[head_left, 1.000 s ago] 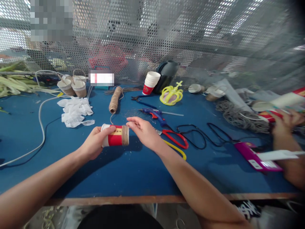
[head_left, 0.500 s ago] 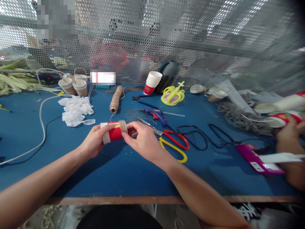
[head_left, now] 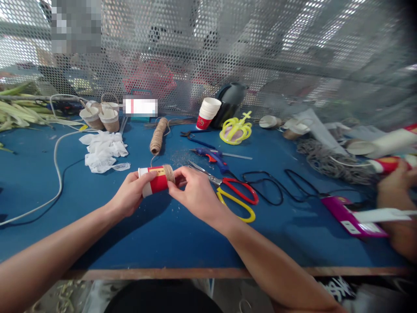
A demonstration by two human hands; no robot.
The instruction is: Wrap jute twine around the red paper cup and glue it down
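Note:
A red and white paper cup lies sideways in the air over the blue table, with twine wound round its right end. My left hand is wrapped round the cup's left end, thumb on top. The fingers of my right hand are closed on the twine-wound end. A strand runs from the cup back to a spool of brown twine lying behind it. Just right of my right hand are scissors with one red and one yellow handle, and a blue glue gun.
White lace and twine-wrapped cups lie to the left. Behind stand stacked paper cups, a dark kettle and a yellow crown. Pliers, black cord and a purple box are rightward. Another person's hand holds a red cup.
My hands and the cup have barely moved; the cup is turned very slightly. At the far right, the other person's hand and cup have shifted a little.

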